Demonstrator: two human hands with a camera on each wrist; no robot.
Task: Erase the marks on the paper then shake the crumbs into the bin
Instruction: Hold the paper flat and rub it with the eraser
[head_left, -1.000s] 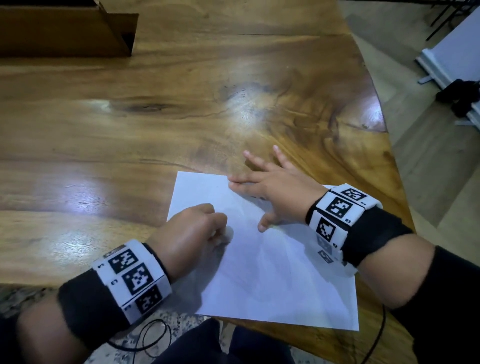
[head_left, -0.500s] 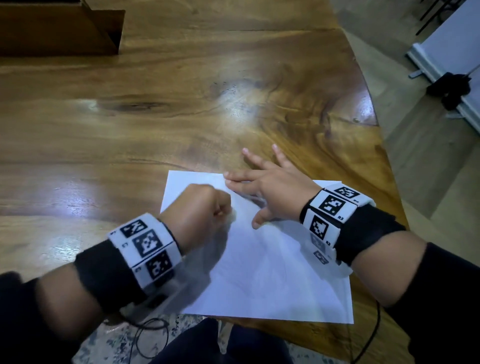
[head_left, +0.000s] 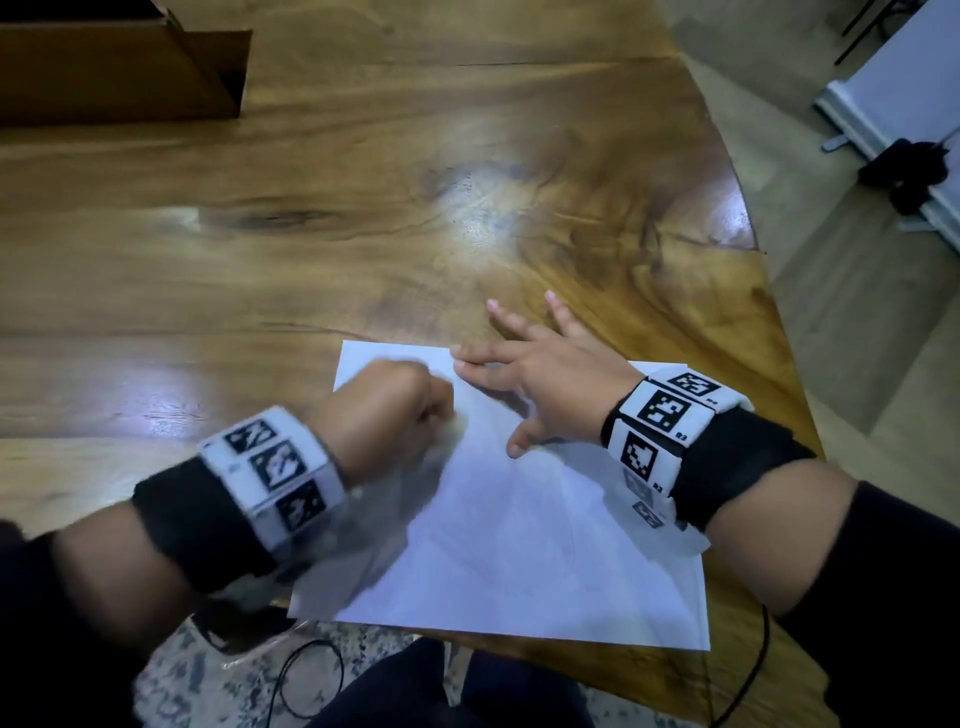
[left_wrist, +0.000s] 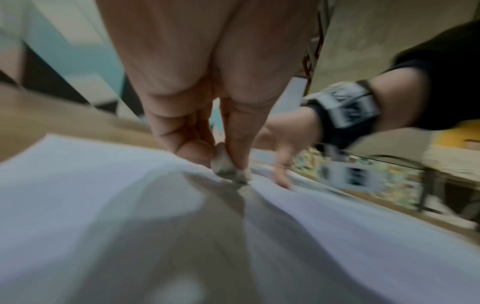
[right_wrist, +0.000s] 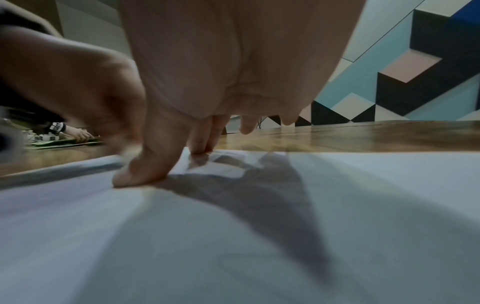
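Observation:
A white sheet of paper (head_left: 519, 545) lies near the front edge of the wooden table (head_left: 363, 234). My left hand (head_left: 395, 410) is a fist over the paper's far left part, blurred by motion. In the left wrist view its thumb and fingers pinch a small grey-white eraser (left_wrist: 223, 164) whose end touches the paper (left_wrist: 103, 205). My right hand (head_left: 540, 384) lies flat with spread fingers on the paper's far edge, some fingertips over the wood. In the right wrist view its thumb (right_wrist: 140, 170) presses the paper (right_wrist: 259, 226). Faint pencil lines show on the sheet.
A brown cardboard box (head_left: 119, 67) stands at the table's far left. The table's curved right edge (head_left: 769, 291) drops to a tiled floor with a white unit (head_left: 904, 98). A black cable (head_left: 311, 680) hangs below the front edge.
My left hand with the eraser has slid up and away along the paper toward its far left corner. The right hand has stayed pressing the sheet.

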